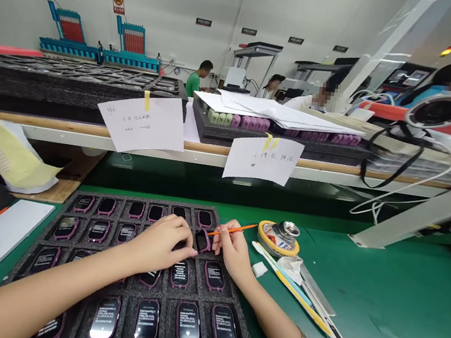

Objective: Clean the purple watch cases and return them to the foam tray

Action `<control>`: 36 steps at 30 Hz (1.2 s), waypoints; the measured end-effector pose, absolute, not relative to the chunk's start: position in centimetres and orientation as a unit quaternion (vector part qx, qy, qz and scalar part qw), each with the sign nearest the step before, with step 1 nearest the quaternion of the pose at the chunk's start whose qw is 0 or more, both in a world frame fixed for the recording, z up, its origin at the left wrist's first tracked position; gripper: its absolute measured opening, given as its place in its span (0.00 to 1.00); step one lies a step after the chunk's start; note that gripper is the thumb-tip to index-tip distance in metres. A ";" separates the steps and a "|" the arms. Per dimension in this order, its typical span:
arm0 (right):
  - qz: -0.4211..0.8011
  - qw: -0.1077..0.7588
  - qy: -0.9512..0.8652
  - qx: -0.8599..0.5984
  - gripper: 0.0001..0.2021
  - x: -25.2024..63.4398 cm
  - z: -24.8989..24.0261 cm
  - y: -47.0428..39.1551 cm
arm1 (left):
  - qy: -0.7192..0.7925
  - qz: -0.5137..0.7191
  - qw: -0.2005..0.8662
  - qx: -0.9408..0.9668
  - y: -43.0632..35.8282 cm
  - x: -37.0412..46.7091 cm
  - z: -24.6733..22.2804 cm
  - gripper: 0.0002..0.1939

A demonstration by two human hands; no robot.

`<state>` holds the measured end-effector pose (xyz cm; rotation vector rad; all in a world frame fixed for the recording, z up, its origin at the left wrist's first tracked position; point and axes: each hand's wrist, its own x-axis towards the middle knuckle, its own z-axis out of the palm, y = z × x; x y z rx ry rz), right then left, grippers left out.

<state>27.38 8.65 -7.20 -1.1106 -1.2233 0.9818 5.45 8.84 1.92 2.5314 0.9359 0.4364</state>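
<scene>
A black foam tray [168, 289] holds rows of purple-framed smartwatch bodies without straps, many with lit white text on their screens. Between my two hands one smartwatch [202, 241] sits tilted in the second row from the back. My left hand [168, 242] reaches over the tray, its thumb and curled fingers closed at the left edge of that watch. In my right hand [234, 248], a thin orange stick [242, 230] is pinched, its one end pointing at the watch and the other out to the right. The right fingertips are beside the watch's right edge.
Right of the tray lie a tape roll with a metal-topped container [281, 236], a white cube [259, 269], a toothbrush [296, 292] and metal tweezers [333, 327]. A white board [1, 231] is at left. Above, a shelf [203, 152] carries foam trays; several people sit beyond.
</scene>
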 end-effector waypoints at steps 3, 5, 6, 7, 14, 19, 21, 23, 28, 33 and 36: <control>0.417 0.566 -0.518 -0.486 0.15 27.3 -6.4 8.5 | 0.300 0.110 0.187 0.929 7.4 2.8 2.2 0.11; 0.410 0.567 -0.519 -0.490 0.16 26.9 -5.3 8.0 | 0.279 0.090 0.169 0.941 6.5 1.2 1.8 0.07; 0.409 0.566 -0.522 -0.489 0.17 26.6 -4.7 7.7 | 0.269 0.083 0.159 0.946 6.0 0.5 1.5 0.07; 0.410 0.564 -0.527 -0.486 0.18 26.1 -4.0 7.2 | 0.261 0.079 0.150 0.950 5.6 -0.1 1.2 0.08; 0.505 0.465 -0.588 -0.428 0.21 20.8 -1.2 5.1 | 0.278 0.069 0.095 0.953 4.3 -1.5 0.5 0.09; 0.529 0.440 -0.590 -0.423 0.20 19.7 -2.2 5.2 | 0.320 0.092 0.101 0.937 3.9 -2.8 0.3 0.11; 0.532 0.430 -0.593 -0.425 0.19 19.9 -2.5 5.2 | 0.328 0.115 0.119 0.930 3.7 -3.3 0.0 0.10; 0.533 0.417 -0.602 -0.424 0.16 20.1 -2.6 5.1 | 0.327 0.144 0.131 0.925 3.6 -3.5 -0.3 0.09; 0.531 0.392 -0.626 -0.415 0.11 20.3 -2.2 4.8 | 0.323 0.165 0.168 0.917 3.9 -3.5 -0.6 0.09; 0.539 0.379 -0.638 -0.398 0.09 20.4 -2.3 4.7 | 0.391 0.158 0.252 0.871 4.1 -3.5 -1.0 0.25; 0.543 0.372 -0.642 -0.393 0.09 20.4 -2.4 4.6 | 0.391 0.161 0.257 0.869 4.2 -3.5 -1.3 0.30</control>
